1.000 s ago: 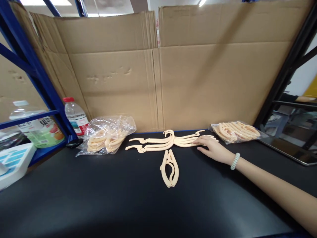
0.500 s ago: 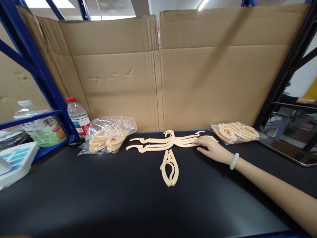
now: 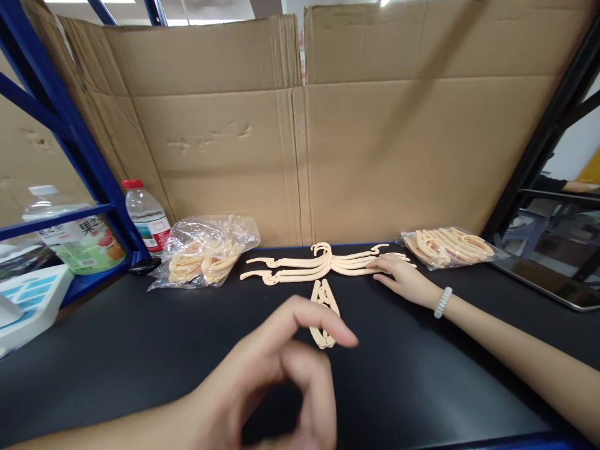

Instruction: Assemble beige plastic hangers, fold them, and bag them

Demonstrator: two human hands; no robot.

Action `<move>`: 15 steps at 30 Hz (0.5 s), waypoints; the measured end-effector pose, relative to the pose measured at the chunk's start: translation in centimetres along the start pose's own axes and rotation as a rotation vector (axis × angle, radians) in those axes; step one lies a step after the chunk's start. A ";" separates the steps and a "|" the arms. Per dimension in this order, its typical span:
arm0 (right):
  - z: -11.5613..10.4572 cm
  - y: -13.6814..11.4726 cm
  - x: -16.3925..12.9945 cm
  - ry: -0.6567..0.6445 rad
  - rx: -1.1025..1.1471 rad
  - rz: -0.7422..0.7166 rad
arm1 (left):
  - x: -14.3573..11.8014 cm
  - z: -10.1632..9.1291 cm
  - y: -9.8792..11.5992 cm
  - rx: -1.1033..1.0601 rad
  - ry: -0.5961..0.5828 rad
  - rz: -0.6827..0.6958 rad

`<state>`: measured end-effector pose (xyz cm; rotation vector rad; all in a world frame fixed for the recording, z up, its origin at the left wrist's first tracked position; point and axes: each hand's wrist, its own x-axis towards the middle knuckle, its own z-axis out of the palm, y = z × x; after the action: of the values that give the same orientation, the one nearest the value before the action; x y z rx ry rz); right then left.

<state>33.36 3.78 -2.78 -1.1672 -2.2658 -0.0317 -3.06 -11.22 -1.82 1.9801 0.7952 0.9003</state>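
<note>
Several cream plastic hangers [image 3: 304,265] lie unfolded in a flat stack at the back of the black table [image 3: 117,350]. My right hand [image 3: 403,278] rests flat on the stack's right arm, fingers apart, a pale bead bracelet on the wrist. A folded hanger [image 3: 323,300] lies just in front of the stack. My left hand [image 3: 276,375] hovers close to the camera above the table, fingers loosely curled and empty, covering the folded hanger's near end.
A clear bag of hangers [image 3: 206,253] lies at the back left, another bag [image 3: 447,245] at the back right. Cardboard [image 3: 300,137] walls the rear. A water bottle [image 3: 145,215], a juice bottle [image 3: 77,234] and blue shelving [image 3: 70,144] stand left; a tray [image 3: 548,281] lies right.
My left hand has come up into view from below, over the near middle of the table. My right hand stays on the hanger stack.
</note>
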 end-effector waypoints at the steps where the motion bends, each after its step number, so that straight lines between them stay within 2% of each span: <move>1: 0.1 0.0 0.0 0.000 0.000 0.000 | 2.2 -0.3 0.9 -0.088 -0.049 -0.060; 2: 0.1 0.0 0.1 -0.001 -0.002 0.001 | 4.3 -0.6 1.5 -0.178 -0.087 -0.120; 4: 0.0 -0.2 0.2 -0.008 -0.018 0.000 | 7.5 -1.0 1.7 -0.298 0.005 -0.161; 6: -0.2 -0.5 0.2 -0.011 -0.051 -0.004 | 9.3 -1.1 0.9 -0.281 0.115 -0.212; 10: -0.8 -1.5 0.2 0.024 -0.070 0.016 | 9.5 -1.3 -1.5 -0.286 0.260 -0.245; 15: -2.0 -2.1 0.2 0.101 0.068 0.159 | 9.3 -1.6 -1.9 -0.263 0.273 -0.276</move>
<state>32.64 2.09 -0.55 -1.2764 -2.0652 0.0469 0.37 -2.49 0.09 1.4965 1.0184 1.0615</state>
